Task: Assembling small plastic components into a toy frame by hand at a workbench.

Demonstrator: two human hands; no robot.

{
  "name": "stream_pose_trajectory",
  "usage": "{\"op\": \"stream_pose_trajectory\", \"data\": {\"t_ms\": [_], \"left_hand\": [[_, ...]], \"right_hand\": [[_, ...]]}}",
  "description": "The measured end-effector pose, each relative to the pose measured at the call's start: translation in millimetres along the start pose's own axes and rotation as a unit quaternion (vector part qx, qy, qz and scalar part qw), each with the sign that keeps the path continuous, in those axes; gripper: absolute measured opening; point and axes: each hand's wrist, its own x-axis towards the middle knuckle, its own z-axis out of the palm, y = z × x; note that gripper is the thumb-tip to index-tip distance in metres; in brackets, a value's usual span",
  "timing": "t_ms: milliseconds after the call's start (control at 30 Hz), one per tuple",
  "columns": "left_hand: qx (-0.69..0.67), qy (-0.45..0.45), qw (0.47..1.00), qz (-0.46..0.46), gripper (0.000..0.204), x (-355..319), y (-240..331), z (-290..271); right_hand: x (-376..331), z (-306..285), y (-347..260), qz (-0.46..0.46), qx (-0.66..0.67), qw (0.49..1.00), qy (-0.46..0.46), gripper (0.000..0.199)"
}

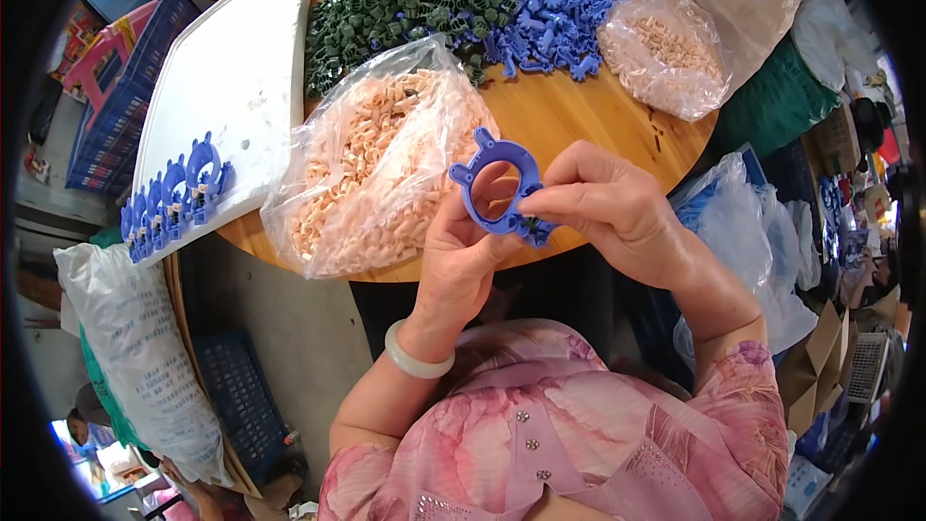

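Above the table's near edge, my left hand [461, 249] is closed round a blue plastic ring-shaped part [476, 195] and holds it tilted upright. Two rounded lugs with holes stick out from the ring's upper left. My right hand [617, 207] is closed in a pinch at the ring's right side, with thumb and forefinger touching it. Whether a small piece sits between those fingertips is hidden. Small dark pieces [536, 229] show low on the ring, beside my left thumb. Just behind my left hand lies a clear bag [381, 159] full of small peach-coloured plastic pieces.
Dark green parts [410, 14] and blue parts [559, 14] are heaped on the round wooden table [550, 116]. A white board [236, 58] at left carries a row of similar blue ring parts [174, 198]. A smaller bag of peach pieces [666, 53] lies at right.
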Motion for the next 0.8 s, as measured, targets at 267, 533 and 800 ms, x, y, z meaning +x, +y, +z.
{"op": "stream_pose_trajectory", "data": {"t_ms": [267,533,800], "left_hand": [[0.024,-0.018,1.0,0.009,0.062,-1.6,-1.0,-1.2],[0.019,-0.014,0.999,0.037,0.06,-6.6,-2.2,0.0],[0.026,-0.03,0.998,0.057,0.06,-8.4,-5.1,-3.1]], "right_hand": [[1.4,2.9,-2.6,0.003,-0.074,0.997,-0.028,0.012],[-1.1,10.1,-2.9,-0.032,-0.085,0.996,-0.01,0.013],[-10.4,19.6,-2.2,0.08,0.031,0.996,0.03,0.015]]}}
